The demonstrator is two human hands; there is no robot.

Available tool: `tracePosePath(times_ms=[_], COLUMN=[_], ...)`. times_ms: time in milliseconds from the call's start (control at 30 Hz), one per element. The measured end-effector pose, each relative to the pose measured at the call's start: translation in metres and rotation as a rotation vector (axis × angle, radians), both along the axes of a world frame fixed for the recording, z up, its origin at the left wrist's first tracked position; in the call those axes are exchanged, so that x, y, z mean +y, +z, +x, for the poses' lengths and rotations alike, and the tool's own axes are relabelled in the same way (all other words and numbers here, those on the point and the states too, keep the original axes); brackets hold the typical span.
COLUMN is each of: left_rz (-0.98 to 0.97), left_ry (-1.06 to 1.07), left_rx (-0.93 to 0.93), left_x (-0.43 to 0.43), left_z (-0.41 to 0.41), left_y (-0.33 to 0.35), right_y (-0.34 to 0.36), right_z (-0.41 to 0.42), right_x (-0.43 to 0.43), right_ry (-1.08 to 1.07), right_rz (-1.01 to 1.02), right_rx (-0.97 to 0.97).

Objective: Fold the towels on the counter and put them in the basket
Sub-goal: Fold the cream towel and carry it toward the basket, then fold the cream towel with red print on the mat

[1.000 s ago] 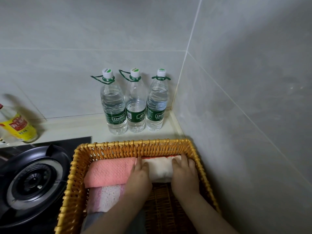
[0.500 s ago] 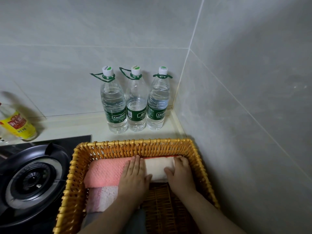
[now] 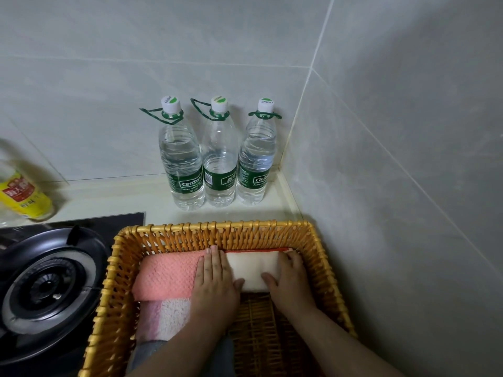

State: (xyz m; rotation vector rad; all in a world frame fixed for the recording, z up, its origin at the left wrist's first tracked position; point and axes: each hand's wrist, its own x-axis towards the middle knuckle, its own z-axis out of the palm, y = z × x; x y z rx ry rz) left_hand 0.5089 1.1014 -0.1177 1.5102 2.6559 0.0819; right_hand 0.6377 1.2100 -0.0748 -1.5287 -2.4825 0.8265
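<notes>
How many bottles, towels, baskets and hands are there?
Water bottles: 3
Yellow-labelled bottle: 1
Towels: 4 (coral towel, pale pink towel, cream towel, grey towel partly hidden)
Basket: 1
Hands: 2 (left hand, right hand)
Total: 11

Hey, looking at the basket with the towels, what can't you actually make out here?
Head view only:
1. Grey towel: covered by the left forearm, cut by the bottom edge.
2. Basket near rim: beyond the bottom edge.
3. Yellow bottle: blurred, cut by the left edge; label unreadable.
4. Right hand on the cream towel: gripping or pressing, its fingers hide which.
</notes>
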Motion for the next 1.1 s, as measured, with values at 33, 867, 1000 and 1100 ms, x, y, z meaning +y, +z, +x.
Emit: tracePosePath(times_ms=[33, 867, 1000, 1100], left_rz=[0.005, -0.06, -0.003, 0.075], left_ry=[0.006, 0.151, 0.159, 0.048], left_rx=[-0.001, -0.167, -0.184, -0.368], left_x=[0.0, 0.006, 0.0, -0.01], left_z=[0.0, 0.005, 0.0, -0.017], left_y=[0.002, 0.007, 0.031, 0.059], right_y=[0.0, 0.005, 0.018, 0.027], right_z=[0.001, 0.001, 0.001, 0.007], right_x=[-0.001, -0.003, -0.005, -0.005], right_ry=[0.005, -0.124, -0.169, -0.188], right_rz=[0.007, -0.084, -0.138, -0.128], right_rx=[0.005, 0.106, 0.146, 0.255])
